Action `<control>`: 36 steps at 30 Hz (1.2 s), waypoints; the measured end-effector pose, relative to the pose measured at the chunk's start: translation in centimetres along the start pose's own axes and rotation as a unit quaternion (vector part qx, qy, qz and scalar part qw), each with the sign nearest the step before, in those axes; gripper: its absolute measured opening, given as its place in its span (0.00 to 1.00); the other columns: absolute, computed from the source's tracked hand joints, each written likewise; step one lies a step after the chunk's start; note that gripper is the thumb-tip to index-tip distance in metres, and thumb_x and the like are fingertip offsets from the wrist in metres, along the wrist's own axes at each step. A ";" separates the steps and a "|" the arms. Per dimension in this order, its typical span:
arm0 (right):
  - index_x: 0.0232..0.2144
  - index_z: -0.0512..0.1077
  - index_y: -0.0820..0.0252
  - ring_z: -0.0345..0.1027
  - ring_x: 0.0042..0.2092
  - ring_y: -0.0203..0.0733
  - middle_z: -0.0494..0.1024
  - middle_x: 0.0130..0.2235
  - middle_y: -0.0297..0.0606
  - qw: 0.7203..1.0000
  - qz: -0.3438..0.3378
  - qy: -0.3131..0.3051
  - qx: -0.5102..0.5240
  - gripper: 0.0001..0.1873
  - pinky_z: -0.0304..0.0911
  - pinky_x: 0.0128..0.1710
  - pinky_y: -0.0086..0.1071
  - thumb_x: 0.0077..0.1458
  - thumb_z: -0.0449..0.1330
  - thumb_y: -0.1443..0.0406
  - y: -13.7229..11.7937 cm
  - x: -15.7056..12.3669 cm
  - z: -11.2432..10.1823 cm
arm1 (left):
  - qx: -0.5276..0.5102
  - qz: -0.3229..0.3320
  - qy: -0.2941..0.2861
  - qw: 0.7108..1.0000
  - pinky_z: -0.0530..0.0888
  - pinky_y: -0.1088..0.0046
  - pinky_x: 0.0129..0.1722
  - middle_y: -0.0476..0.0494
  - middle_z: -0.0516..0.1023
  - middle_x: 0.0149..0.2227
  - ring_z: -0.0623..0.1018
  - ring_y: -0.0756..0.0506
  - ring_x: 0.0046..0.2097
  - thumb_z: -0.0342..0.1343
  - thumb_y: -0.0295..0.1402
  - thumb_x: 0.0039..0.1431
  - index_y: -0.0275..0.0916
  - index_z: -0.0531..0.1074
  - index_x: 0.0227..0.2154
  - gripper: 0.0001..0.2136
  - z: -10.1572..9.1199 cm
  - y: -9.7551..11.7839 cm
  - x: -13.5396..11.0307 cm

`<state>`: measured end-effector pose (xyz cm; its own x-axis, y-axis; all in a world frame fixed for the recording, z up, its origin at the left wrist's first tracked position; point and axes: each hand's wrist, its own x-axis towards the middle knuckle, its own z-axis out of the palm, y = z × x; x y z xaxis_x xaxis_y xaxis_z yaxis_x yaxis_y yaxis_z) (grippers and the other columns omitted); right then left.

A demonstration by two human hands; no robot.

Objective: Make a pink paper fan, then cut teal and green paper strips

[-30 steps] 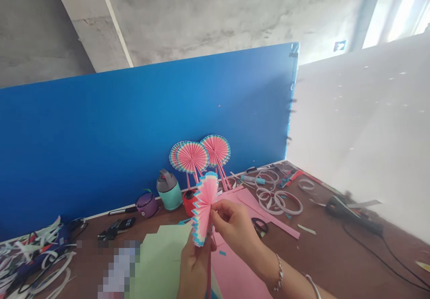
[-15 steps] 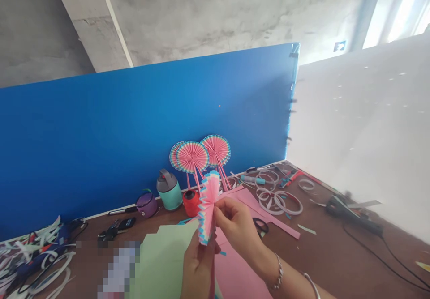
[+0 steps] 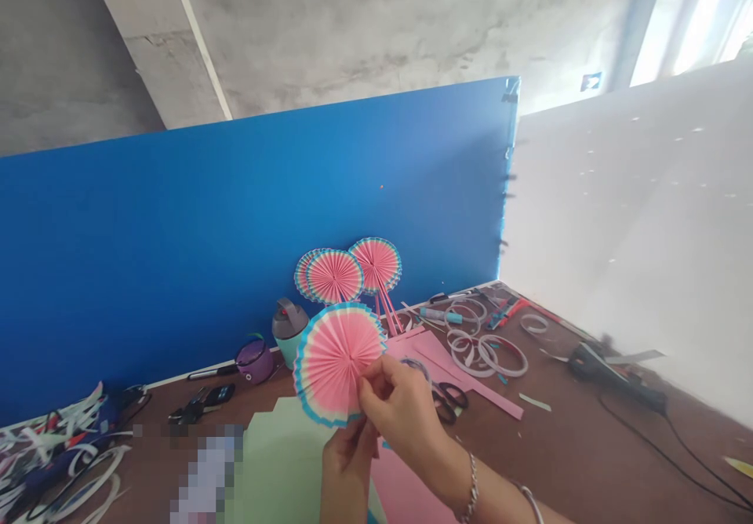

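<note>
A round pleated paper fan [image 3: 332, 359], pink with a cream and blue rim, is spread into a disc in front of me. My left hand [image 3: 350, 449] grips it from below, at its lower edge; a handle, if any, is hidden by the fingers. With thumb and forefinger together, my right hand [image 3: 400, 410] pinches the fan's right side below its centre. Finished-looking paper fans [image 3: 334, 275] on pink sticks lean against the blue partition behind. Under my hands lie green paper sheets [image 3: 276, 461] and pink paper [image 3: 405, 481].
Scissors [image 3: 450, 402] and rolls of tape [image 3: 503, 355] lie on the right, with a glue gun [image 3: 612, 375] and its cable beyond. A teal bottle [image 3: 289, 328] and a purple pot [image 3: 255, 359] stand at the back. Paper strips [image 3: 88, 461] heap at left.
The fan was a narrow, partly folded shape seen edge-on; now it is a full disc facing me. My right hand has shifted slightly left and down.
</note>
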<state>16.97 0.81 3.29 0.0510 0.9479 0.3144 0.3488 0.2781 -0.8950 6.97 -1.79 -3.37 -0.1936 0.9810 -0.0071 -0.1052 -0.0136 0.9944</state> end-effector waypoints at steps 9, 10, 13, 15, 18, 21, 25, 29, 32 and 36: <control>0.24 0.68 0.60 0.57 0.19 0.32 0.64 0.16 0.28 0.999 -0.002 -0.043 -0.005 0.07 0.49 0.20 0.25 0.50 0.53 0.65 -0.1 0.6 -0.5 | -0.058 0.005 0.000 0.998 0.62 0.79 0.27 0.53 0.62 0.20 0.62 0.51 0.26 0.58 0.46 0.49 0.37 0.72 0.26 0.15 -0.3 2.9 0.3; 0.25 0.68 0.60 0.58 0.21 0.32 0.65 0.18 0.29 0.999 -0.014 -0.029 0.000 0.07 0.51 0.20 0.25 0.51 0.52 0.64 0.0 0.7 -0.6 | -0.069 0.003 0.004 0.998 0.61 0.79 0.27 0.53 0.62 0.20 0.62 0.52 0.25 0.59 0.46 0.48 0.37 0.72 0.25 0.15 -0.4 3.1 0.3; 0.38 0.67 0.61 0.64 0.31 0.37 0.72 0.31 0.37 0.996 -0.055 0.071 0.018 0.13 0.57 0.27 0.28 0.50 0.55 0.62 0.4 1.4 -1.2 | -0.101 0.001 0.009 0.995 0.61 0.80 0.25 0.54 0.62 0.20 0.61 0.53 0.24 0.61 0.44 0.47 0.37 0.71 0.24 0.14 -0.7 3.1 0.5; 0.48 0.63 0.60 0.65 0.40 0.41 0.71 0.42 0.42 0.989 -0.063 0.127 0.048 0.24 0.60 0.34 0.31 0.48 0.58 0.60 0.7 2.1 -1.9 | -0.099 -0.005 -0.006 0.995 0.60 0.80 0.25 0.53 0.63 0.21 0.60 0.53 0.24 0.61 0.43 0.47 0.37 0.71 0.25 0.13 -1.0 2.8 0.8; 0.54 0.58 0.59 0.65 0.42 0.43 0.70 0.47 0.44 0.986 -0.032 0.098 0.128 0.33 0.61 0.36 0.33 0.46 0.61 0.58 0.9 3.3 -2.8 | -0.076 -0.012 -0.046 0.996 0.59 0.80 0.24 0.53 0.64 0.21 0.60 0.53 0.24 0.62 0.44 0.45 0.37 0.71 0.24 0.14 -1.2 2.4 1.2; 0.46 0.66 0.61 0.67 0.37 0.42 0.74 0.39 0.42 0.969 -0.012 -0.011 0.245 0.25 0.63 0.32 0.32 0.47 0.61 0.56 0.9 4.0 -3.4 | -0.056 -0.007 -0.078 0.995 0.59 0.79 0.24 0.53 0.62 0.19 0.59 0.53 0.23 0.61 0.47 0.44 0.37 0.68 0.19 0.17 -1.1 2.5 1.3; 0.35 0.71 0.62 0.67 0.33 0.40 0.74 0.33 0.39 0.948 0.004 -0.062 0.313 0.20 0.63 0.29 0.30 0.45 0.63 0.54 0.6 4.0 -3.5 | -0.047 -0.006 -0.085 0.995 0.61 0.77 0.27 0.52 0.63 0.20 0.62 0.51 0.25 0.55 0.48 0.51 0.37 0.68 0.19 0.18 -0.9 3.2 0.7; 0.34 0.72 0.62 0.66 0.31 0.38 0.74 0.32 0.38 0.949 0.013 -0.045 0.311 0.20 0.63 0.27 0.29 0.44 0.64 0.53 0.4 3.7 -3.4 | -0.055 -0.011 -0.099 0.994 0.62 0.76 0.29 0.51 0.65 0.21 0.64 0.51 0.26 0.53 0.46 0.54 0.37 0.68 0.20 0.17 -0.8 3.8 0.2; 0.35 0.72 0.62 0.66 0.31 0.39 0.75 0.33 0.39 0.946 0.017 -0.044 0.321 0.20 0.63 0.27 0.29 0.44 0.64 0.53 0.4 3.7 -3.4 | -0.118 -0.039 -0.100 0.987 0.61 0.76 0.27 0.53 0.65 0.21 0.63 0.53 0.23 0.58 0.44 0.51 0.38 0.68 0.23 0.14 -0.7 4.0 0.3; 0.34 0.72 0.62 0.65 0.31 0.38 0.74 0.31 0.38 0.943 0.025 -0.045 0.329 0.20 0.63 0.28 0.29 0.44 0.64 0.54 0.3 3.7 -3.3 | -0.217 -0.073 -0.106 0.968 0.58 0.77 0.23 0.54 0.67 0.21 0.61 0.55 0.20 0.61 0.42 0.47 0.38 0.66 0.24 0.13 -0.6 4.4 0.4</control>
<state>20.36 3.82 5.27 -0.0373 0.9634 0.2654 -0.3101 0.2413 -0.9196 5.89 -1.59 0.97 0.0536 0.9957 -0.0759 -0.5253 0.0928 0.8458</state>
